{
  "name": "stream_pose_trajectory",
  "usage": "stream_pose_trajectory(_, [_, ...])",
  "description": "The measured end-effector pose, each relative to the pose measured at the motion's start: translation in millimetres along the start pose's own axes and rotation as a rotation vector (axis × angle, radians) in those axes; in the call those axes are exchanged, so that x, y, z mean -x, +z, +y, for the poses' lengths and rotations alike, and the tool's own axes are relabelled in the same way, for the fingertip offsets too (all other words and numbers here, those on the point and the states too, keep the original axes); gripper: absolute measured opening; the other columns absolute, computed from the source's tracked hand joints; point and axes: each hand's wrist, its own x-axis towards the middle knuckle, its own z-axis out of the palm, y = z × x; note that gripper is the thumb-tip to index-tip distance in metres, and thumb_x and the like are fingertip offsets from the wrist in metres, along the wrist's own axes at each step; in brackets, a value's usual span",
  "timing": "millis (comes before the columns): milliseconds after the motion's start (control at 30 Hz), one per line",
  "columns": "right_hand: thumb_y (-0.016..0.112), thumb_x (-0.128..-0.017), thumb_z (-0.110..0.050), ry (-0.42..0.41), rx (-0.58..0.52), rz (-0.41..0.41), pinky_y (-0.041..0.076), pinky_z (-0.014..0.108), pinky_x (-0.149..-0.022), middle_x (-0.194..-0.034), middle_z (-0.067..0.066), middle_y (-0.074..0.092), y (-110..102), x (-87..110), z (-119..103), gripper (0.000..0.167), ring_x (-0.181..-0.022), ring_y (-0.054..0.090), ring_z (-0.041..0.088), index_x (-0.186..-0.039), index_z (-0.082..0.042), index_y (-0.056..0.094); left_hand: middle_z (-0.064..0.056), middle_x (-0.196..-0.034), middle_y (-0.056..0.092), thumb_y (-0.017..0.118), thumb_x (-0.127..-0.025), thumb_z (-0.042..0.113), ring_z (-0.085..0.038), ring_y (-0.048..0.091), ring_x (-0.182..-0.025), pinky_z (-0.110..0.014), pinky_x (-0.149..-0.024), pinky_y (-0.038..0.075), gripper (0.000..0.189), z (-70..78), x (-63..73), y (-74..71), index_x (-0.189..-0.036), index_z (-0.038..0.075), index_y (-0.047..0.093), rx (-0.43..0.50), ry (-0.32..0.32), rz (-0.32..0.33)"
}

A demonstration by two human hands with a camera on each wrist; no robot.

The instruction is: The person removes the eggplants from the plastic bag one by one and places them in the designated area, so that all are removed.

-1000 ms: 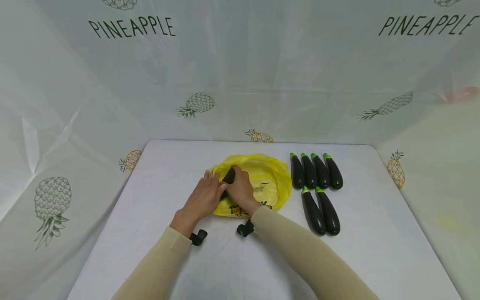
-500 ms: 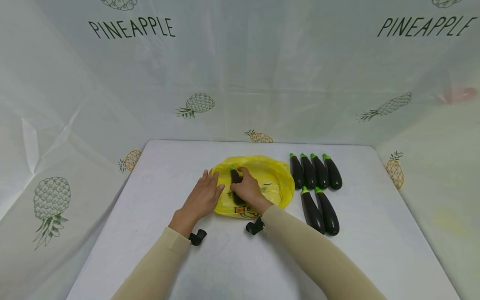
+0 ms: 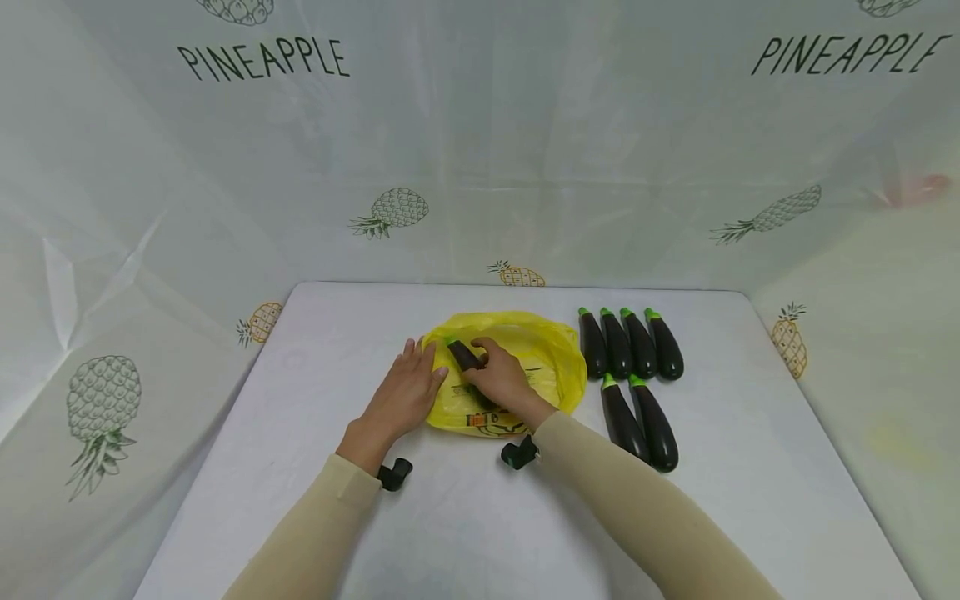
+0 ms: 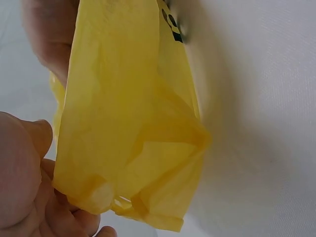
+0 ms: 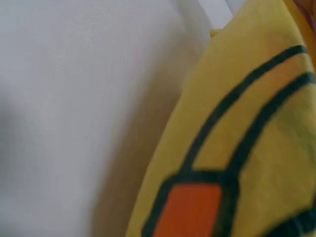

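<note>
A yellow plastic bag [image 3: 540,333] lies on the table with its mouth spread wide. In it is a dark eggplant [image 3: 464,354] with a green stem, slanting with the stem end to the upper left. My right hand [image 3: 502,379] holds this eggplant around its middle, covering part of it. My left hand [image 3: 405,387] rests along the bag's left rim, fingers extended and thumb apart. The left wrist view shows the bag's side [image 4: 123,98] with fingers [image 4: 59,217] at its edge. In the right wrist view, the bag's printed side [image 5: 256,123] hides the right hand's fingers.
Several eggplants [image 3: 618,346] lie in a row right of the bag, stems pointing away. Two more eggplants [image 3: 637,423] lie below them. All are on a white table [image 3: 337,333], with a pineapple-print curtain [image 3: 480,150] behind it.
The eggplant in the bag has turned, its stem end swinging to the left and its other end to the right. My right hand has shifted right; the left hand has stayed nearly still.
</note>
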Motion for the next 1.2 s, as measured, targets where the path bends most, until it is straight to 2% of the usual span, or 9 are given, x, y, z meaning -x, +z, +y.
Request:
stream_pose_trajectory(167, [0.075,-0.093,-0.021,-0.068,0.019,-0.007,0.060,0.043,-0.091,-0.132,0.013,0.065,-10.7,7.8,1.0,0.063,-0.106,0.064,0.026,-0.152,-0.015,0.054,-0.026,-0.172,0.021,0.033,-0.117,0.039,-0.040,0.008,-0.163,-0.054,-0.133,0.013,0.066,-0.6,-1.0,-0.4,-0.166,-0.004,0.024,-0.006,-0.012,0.003])
stream_pose_trajectory(333, [0.074,-0.095,-0.016,-0.116,0.008,0.010,0.057,0.048,-0.100,-0.133,0.013,0.063,-20.8,16.8,1.0,0.056,-0.113,0.063,0.028,-0.148,-0.014,0.057,-0.025,-0.173,0.020,0.033,-0.116,0.040,-0.039,0.007,-0.164,-0.054,-0.133,0.013,0.067,-1.2,-1.3,0.4,-0.166,-0.003,0.023,-0.007,-0.019,0.008])
stream_pose_trajectory(600, [0.073,-0.097,-0.016,-0.131,-0.057,0.061,0.055,0.049,-0.104,-0.137,0.010,0.062,-28.4,22.7,8.5,0.055,-0.120,0.061,0.030,-0.150,-0.017,0.055,-0.025,-0.172,0.022,0.035,-0.116,0.040,-0.039,0.008,-0.164,-0.054,-0.133,0.012,0.067,0.0,-1.5,1.2,-0.166,-0.003,0.024,0.009,-0.017,0.014])
stream_pose_trajectory(867, [0.073,-0.102,-0.025,-0.116,-0.138,0.117,0.060,0.047,-0.102,-0.149,0.009,0.057,-33.1,19.9,17.6,0.060,-0.130,0.061,0.032,-0.156,-0.024,0.046,-0.026,-0.171,0.026,0.037,-0.116,0.039,-0.039,0.008,-0.164,-0.054,-0.133,0.012,0.067,1.5,-1.6,2.6,-0.166,-0.004,0.024,0.014,-0.020,0.006])
stream_pose_trajectory(1200, [0.073,-0.102,-0.025,-0.162,-0.180,0.193,0.062,0.049,-0.097,-0.149,0.013,0.059,-40.3,21.7,20.8,0.066,-0.127,0.066,0.034,-0.160,-0.031,0.042,-0.025,-0.171,0.026,0.037,-0.116,0.040,-0.037,0.007,-0.164,-0.053,-0.133,0.012,0.068,1.4,-2.6,4.0,-0.166,-0.003,0.023,0.004,-0.021,0.000])
